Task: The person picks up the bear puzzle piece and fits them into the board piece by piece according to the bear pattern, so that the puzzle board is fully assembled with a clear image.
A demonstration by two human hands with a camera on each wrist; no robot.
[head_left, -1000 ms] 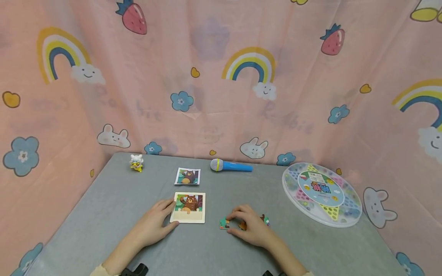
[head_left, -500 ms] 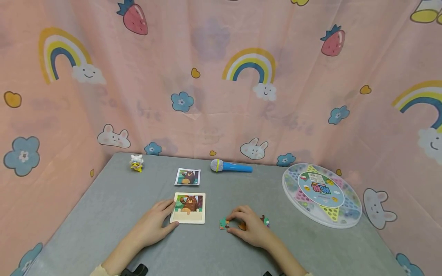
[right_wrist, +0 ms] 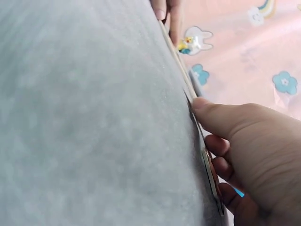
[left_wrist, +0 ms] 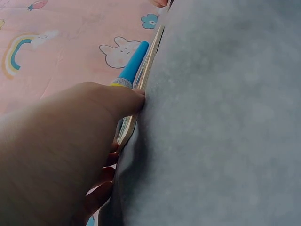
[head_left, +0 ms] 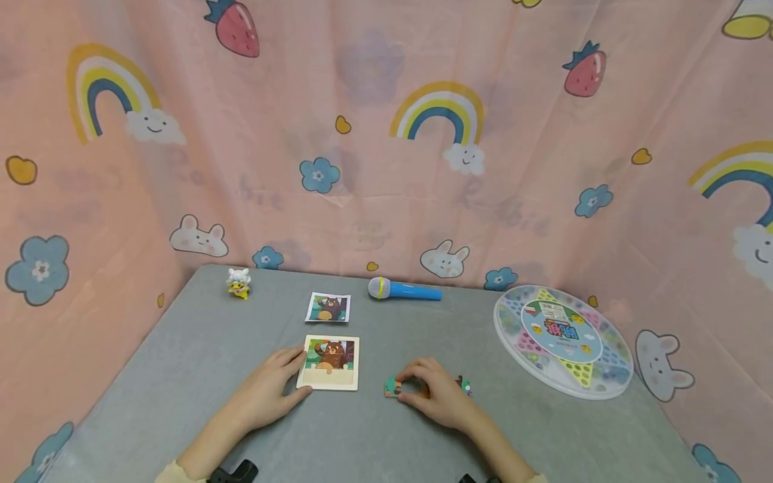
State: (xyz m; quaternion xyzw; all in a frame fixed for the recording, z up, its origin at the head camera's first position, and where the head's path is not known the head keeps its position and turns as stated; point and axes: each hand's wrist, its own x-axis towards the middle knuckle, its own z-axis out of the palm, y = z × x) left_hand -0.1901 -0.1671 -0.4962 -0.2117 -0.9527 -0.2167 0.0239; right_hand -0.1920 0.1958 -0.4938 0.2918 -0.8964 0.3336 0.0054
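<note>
In the head view a square puzzle board [head_left: 338, 384] lies flat, its upper part filled with a bear picture and its lower strip bare wood. My left hand [head_left: 272, 392] holds its left side, thumb at the near corner and fingers along the edge. To the right my right hand [head_left: 437, 396] curls over several puzzle pieces on the table. Its thumb and index finger pinch the edge of a green puzzle piece [head_left: 392, 387]. Another puzzle piece [head_left: 465, 386] shows past the knuckles; the hand partly hides those between. The right wrist view shows a piece [right_wrist: 212, 181] edge-on beneath the fingers.
Behind the board lies a bear picture card [head_left: 329, 308]. A blue toy microphone [head_left: 413, 292] and a small figurine [head_left: 239, 284] are near the back edge of the grey table [head_left: 338, 443]. A round game board [head_left: 513, 335] sits at the right, and a pink curtain [head_left: 374, 215] hangs behind.
</note>
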